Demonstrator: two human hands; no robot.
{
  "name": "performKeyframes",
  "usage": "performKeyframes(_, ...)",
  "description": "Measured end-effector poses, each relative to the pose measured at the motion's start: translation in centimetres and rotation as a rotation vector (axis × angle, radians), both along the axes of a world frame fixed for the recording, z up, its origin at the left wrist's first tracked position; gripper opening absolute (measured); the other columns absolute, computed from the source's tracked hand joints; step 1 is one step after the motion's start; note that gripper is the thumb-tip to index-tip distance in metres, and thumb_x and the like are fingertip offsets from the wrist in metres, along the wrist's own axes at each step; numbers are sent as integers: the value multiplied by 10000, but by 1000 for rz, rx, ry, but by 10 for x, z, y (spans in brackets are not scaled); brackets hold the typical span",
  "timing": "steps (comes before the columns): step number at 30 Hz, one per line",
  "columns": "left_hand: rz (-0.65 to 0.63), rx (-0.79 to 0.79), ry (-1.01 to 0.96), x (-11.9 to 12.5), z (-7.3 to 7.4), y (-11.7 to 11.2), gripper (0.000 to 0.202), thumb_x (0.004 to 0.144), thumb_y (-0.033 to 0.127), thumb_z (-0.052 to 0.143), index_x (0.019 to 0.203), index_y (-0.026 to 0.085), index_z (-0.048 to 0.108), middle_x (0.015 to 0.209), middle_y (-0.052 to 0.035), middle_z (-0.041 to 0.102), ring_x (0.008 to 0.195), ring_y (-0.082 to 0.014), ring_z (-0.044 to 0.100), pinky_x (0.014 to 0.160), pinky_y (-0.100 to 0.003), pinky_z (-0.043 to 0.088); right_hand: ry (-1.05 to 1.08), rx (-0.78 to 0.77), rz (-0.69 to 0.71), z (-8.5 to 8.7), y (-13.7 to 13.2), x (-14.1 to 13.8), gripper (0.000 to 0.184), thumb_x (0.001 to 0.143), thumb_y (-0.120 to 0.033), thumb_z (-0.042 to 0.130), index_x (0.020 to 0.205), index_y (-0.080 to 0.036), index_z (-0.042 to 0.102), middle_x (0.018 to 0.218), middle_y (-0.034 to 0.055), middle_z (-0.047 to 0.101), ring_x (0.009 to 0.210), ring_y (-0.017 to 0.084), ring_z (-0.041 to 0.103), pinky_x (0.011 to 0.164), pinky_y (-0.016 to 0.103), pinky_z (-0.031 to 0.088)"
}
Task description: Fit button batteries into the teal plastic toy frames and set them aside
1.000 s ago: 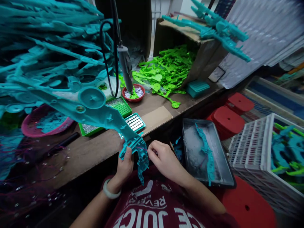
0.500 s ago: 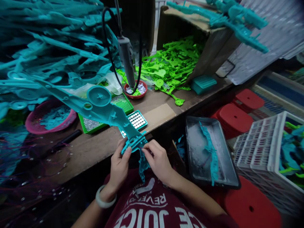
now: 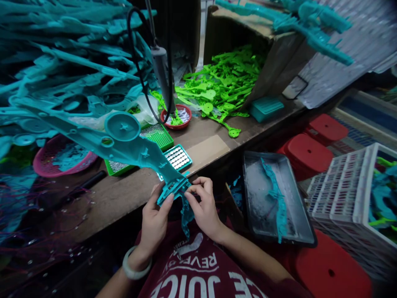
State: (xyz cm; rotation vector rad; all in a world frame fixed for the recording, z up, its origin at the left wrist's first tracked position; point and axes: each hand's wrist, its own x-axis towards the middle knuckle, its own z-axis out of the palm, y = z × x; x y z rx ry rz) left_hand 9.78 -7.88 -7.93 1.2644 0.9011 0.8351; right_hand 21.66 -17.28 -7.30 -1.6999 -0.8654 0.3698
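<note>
A long teal plastic part (image 3: 124, 140) with a round disc on it slants from the upper left down to my lap. My left hand (image 3: 155, 219) grips its lower end from the left, thumb on top. My right hand (image 3: 201, 207) pinches the same end from the right, fingers closed on the ribbed tip. A second teal piece (image 3: 186, 215) hangs down from that end between my hands. Both hands sit just in front of the wooden table's edge (image 3: 124, 203).
A heap of teal parts (image 3: 62, 62) fills the left. Green parts (image 3: 220, 87) spill from a cardboard box. A hanging screwdriver (image 3: 163, 78), green tray (image 3: 155, 138), teal tray of screws (image 3: 176, 157), red bowl (image 3: 178, 118), pink basket (image 3: 58, 155), dark tray (image 3: 273, 198), white crate (image 3: 350, 194) and red stools (image 3: 307, 153) surround me.
My right hand has moved left onto the end of the teal part and now pinches it. My left hand keeps its grip; the part has shifted slightly.
</note>
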Motion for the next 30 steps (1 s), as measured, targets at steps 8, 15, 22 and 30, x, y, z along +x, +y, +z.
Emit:
performKeyframes(8, 23, 29, 64, 6, -1, -2, 478, 839, 397, 752, 1279, 238, 660, 1268, -59, 698, 1139, -246, 660, 1062, -381, 485, 21, 54, -81, -7, 6, -14, 88, 941, -229, 607, 875, -223, 664, 1077, 71, 495, 1091, 232, 503, 999, 439, 426)
performKeyframes(15, 71, 15, 119, 10, 7, -3, 447, 834, 414, 766, 1233, 239, 663, 1126, -14, 727, 1011, -175, 663, 964, -272, 491, 66, 128, -212, -7, 28, -21, 73, 881, -214, 699, 810, -220, 712, 1071, 73, 519, 1078, 216, 530, 961, 386, 488)
performKeyframes(22, 265, -87, 189, 14, 24, 7, 400, 747, 407, 824, 1071, 218, 685, 844, 45, 694, 690, -111, 590, 661, -206, 478, -247, -29, -26, -27, 27, -14, 119, 883, -251, 688, 990, -221, 732, 1121, 94, 553, 1077, 228, 535, 956, 425, 515)
performKeyframes(30, 263, -53, 381, 6, 17, 8, 535, 712, 504, 817, 1134, 219, 653, 811, 37, 700, 706, -146, 619, 645, -234, 476, -322, -141, 64, -37, 31, -15, 165, 890, -249, 667, 1031, -259, 752, 1135, 105, 554, 1103, 249, 520, 947, 426, 514)
